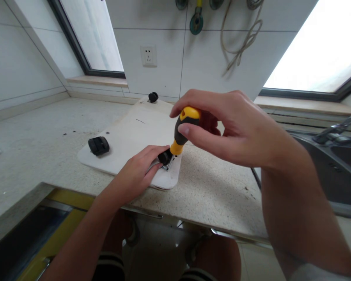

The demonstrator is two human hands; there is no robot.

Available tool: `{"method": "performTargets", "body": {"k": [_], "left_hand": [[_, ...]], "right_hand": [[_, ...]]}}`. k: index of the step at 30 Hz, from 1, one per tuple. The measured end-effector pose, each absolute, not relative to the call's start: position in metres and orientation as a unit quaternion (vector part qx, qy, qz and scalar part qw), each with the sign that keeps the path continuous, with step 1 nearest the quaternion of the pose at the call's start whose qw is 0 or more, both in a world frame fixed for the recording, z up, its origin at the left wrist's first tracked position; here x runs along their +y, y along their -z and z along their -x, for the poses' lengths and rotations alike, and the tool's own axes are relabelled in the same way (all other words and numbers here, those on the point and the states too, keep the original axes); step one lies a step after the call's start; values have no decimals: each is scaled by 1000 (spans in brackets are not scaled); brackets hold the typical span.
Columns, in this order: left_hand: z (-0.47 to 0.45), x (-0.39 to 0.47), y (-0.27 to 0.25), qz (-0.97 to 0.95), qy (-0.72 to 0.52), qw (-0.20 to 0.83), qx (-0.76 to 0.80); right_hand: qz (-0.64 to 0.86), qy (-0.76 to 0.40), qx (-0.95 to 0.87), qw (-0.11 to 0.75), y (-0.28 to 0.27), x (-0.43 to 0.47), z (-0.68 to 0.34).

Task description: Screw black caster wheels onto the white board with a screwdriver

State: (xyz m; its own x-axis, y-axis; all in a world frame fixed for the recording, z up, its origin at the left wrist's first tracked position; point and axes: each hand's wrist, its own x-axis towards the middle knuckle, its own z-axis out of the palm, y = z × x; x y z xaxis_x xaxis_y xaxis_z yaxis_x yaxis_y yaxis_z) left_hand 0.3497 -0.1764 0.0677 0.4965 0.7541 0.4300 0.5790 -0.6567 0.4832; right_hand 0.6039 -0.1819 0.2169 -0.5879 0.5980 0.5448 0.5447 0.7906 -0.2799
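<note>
A screwdriver (179,134) with a yellow and black handle is in my right hand (232,127), the fingers wrapped round it. It tilts down, its shaft reaching the metal plate of a black caster wheel (164,157) at the near right corner of a white board (125,142). My left hand (139,168) closes on this caster, thumb and fingers on either side. Another black caster (98,145) is at the board's left, and a third (153,97) at its far end. Whether the shaft's tip sits in a screw is too small to tell.
The board lies on a speckled countertop (210,187). To the right is a steel sink (318,168) with a faucet (339,132). On the tiled wall are a socket (148,56) and a hanging looped cord (245,43). Dark specks dot the counter.
</note>
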Motion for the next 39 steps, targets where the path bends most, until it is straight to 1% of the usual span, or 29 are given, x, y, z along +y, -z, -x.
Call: {"method": "performTargets", "body": {"k": [3,5,9,11,14,16,21,23,25,27,31,32,33,37,39], "left_hand": [[-351,-177,-68,-852,-313,141,395],[-352,-178,-69,-850,-314,142,398],[-352,-178,-70,-853,-310,141,396],[-351,-178,-70,-856,-305,140,394],[-351,-178,-70,-858,-302,138,392],[-350,-178,-69,-856,-306,135,394],[-350,-178,-69,-857,-299,142,396],[-350,-178,-69,-859,-293,140,395],[-350,-178,-69,-859,-293,135,397],[-351,-177,-69,-857,-298,134,398],[-350,-177,-67,-855,-306,141,394],[-350,-177,-67,-855,-305,144,394],[-350,-177,-67,-855,-303,147,394],[-351,-176,-67,-853,-303,150,398],[-351,-176,-68,-852,-305,147,400]], "right_hand": [[366,18,-858,360,-215,-184,-602],[377,28,-848,372,-214,-186,-602],[357,-63,-875,320,-218,-192,-606],[354,-87,-882,299,-216,-191,-606],[392,-31,-854,342,-209,-184,-603],[420,-3,-839,347,-208,-181,-604],[404,-86,-887,208,-222,-190,-616],[424,-43,-881,207,-225,-194,-612],[462,31,-855,236,-224,-196,-607],[471,51,-847,241,-223,-197,-605],[409,-78,-891,179,-228,-198,-617],[407,-91,-892,173,-229,-198,-618],[419,-81,-887,176,-228,-197,-617],[522,57,-821,224,-223,-191,-609],[501,34,-838,213,-223,-190,-613]]}}
